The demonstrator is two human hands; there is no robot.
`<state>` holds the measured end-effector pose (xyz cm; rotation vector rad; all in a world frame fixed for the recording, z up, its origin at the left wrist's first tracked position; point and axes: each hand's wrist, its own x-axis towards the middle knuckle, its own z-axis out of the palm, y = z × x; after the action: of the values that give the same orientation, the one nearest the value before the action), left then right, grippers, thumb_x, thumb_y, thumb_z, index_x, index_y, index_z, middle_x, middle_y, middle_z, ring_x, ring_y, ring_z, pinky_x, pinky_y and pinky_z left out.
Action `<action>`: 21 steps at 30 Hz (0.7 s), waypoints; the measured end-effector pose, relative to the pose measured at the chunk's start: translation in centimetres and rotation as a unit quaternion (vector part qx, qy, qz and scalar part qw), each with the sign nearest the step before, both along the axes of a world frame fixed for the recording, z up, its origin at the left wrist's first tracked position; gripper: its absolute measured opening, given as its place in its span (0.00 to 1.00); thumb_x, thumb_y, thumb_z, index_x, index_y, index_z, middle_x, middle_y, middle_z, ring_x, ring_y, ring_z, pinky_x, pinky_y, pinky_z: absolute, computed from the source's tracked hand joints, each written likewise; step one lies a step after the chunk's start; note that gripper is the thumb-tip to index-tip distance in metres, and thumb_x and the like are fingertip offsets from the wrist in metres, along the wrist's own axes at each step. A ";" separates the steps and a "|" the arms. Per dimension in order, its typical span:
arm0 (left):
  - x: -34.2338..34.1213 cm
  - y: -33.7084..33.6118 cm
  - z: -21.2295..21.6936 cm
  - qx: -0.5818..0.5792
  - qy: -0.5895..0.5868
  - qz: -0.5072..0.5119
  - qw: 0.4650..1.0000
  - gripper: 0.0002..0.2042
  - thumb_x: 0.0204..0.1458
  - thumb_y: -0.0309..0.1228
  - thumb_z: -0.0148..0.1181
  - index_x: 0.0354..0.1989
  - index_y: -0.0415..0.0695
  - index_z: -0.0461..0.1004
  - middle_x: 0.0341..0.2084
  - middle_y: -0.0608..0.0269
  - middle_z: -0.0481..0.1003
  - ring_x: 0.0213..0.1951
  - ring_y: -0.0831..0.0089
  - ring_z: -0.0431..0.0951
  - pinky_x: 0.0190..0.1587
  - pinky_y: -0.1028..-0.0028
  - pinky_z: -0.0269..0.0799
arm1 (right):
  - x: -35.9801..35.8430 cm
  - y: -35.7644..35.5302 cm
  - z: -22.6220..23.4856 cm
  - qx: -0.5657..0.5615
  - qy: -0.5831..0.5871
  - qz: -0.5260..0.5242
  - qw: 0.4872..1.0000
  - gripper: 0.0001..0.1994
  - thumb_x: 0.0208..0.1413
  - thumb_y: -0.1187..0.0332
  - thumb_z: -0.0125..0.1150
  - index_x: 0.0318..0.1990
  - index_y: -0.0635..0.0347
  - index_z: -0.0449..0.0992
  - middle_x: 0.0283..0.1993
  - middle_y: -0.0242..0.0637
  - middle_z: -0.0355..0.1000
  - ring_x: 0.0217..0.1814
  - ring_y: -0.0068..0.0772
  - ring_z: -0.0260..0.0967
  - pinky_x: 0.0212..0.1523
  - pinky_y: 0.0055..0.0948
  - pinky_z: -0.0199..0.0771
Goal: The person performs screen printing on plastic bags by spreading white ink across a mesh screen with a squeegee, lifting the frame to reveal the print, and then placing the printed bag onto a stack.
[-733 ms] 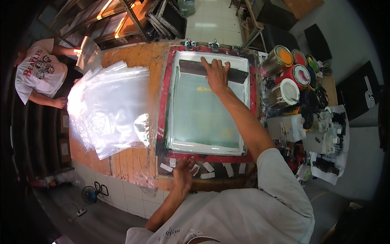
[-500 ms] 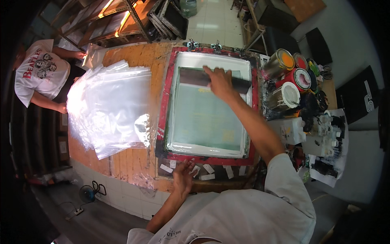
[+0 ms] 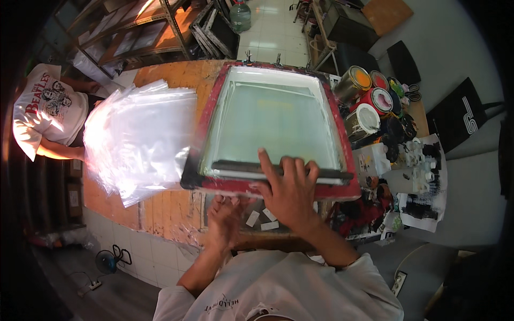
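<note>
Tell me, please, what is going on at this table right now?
A person is screen printing. Their right hand presses a squeegee at the near end of the red-framed screen, while the left hand sits under the frame's near edge. A stack of clear plastic bags lies to the left, open ink cans to the right. Another person stands at the far left.

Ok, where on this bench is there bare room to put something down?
Bare wood shows at the far edge between the plastic bags and the screen frame, and a strip near the front under the bags. Right of the frame is crowded: paint cans, bottles and rags. The right hand holds the squeegee.
</note>
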<state>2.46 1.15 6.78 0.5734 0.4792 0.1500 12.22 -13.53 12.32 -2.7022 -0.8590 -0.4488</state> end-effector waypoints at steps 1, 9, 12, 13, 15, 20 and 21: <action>0.9 0.2 1.2 0.032 -0.037 -0.017 0.999 0.09 0.57 0.24 0.60 0.46 0.42 0.74 0.39 0.60 0.79 0.47 0.63 0.80 0.61 0.55 0.73 | 1.0 0.0 1.6 0.004 0.000 0.005 1.000 0.33 0.55 0.50 0.67 0.67 0.51 0.71 0.39 0.37 0.62 0.43 0.39 0.61 0.50 0.46 0.54; 21.5 6.0 -2.5 0.420 -0.061 0.031 0.905 0.10 0.61 0.29 0.56 0.44 0.37 0.80 0.34 0.56 0.80 0.40 0.64 0.80 0.52 0.66 0.74 | 14.8 1.8 15.4 0.032 0.097 0.006 0.995 0.27 0.64 0.43 0.56 0.50 0.61 0.80 0.44 0.49 0.79 0.49 0.49 0.76 0.51 0.41 0.71; 30.5 7.1 -9.4 0.547 0.014 -0.010 0.837 0.13 0.62 0.36 0.59 0.48 0.43 0.82 0.39 0.54 0.82 0.44 0.58 0.81 0.53 0.67 0.72 | 14.8 4.1 23.8 -0.023 0.264 -0.091 0.960 0.25 0.71 0.48 0.47 0.38 0.62 0.78 0.29 0.40 0.71 0.31 0.35 0.69 0.38 0.37 0.71; 32.3 7.6 -12.0 0.648 0.059 0.002 0.759 0.14 0.61 0.38 0.61 0.50 0.47 0.82 0.41 0.55 0.82 0.45 0.55 0.81 0.54 0.67 0.71 | 15.3 4.0 24.1 -0.020 0.280 -0.088 0.956 0.25 0.71 0.49 0.46 0.35 0.62 0.77 0.25 0.38 0.69 0.28 0.33 0.67 0.35 0.36 0.70; 32.3 8.7 -17.1 0.825 0.096 0.034 0.555 0.15 0.58 0.40 0.64 0.50 0.49 0.83 0.43 0.56 0.82 0.46 0.54 0.81 0.53 0.64 0.72 | 17.0 4.2 24.0 -0.017 0.318 -0.079 0.945 0.26 0.73 0.50 0.44 0.30 0.61 0.76 0.17 0.32 0.65 0.20 0.29 0.63 0.29 0.36 0.69; 33.3 8.4 -18.9 0.836 0.059 0.005 0.545 0.16 0.54 0.40 0.67 0.50 0.50 0.83 0.40 0.57 0.83 0.43 0.53 0.83 0.46 0.57 0.76 | 19.1 2.3 22.1 0.016 0.240 -0.046 0.969 0.25 0.71 0.47 0.47 0.37 0.61 0.77 0.26 0.35 0.69 0.29 0.31 0.67 0.37 0.34 0.69; 33.1 9.1 -19.4 0.791 0.044 -0.004 0.611 0.16 0.55 0.38 0.67 0.50 0.47 0.82 0.40 0.57 0.83 0.42 0.55 0.83 0.43 0.58 0.77 | 19.9 2.2 21.5 0.020 0.224 -0.036 0.974 0.25 0.70 0.46 0.47 0.38 0.61 0.78 0.28 0.36 0.70 0.31 0.32 0.68 0.38 0.34 0.69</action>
<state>35.55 10.20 -12.57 2.3706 0.3245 0.5578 32.11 -11.29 33.86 -2.6425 -0.6171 0.1324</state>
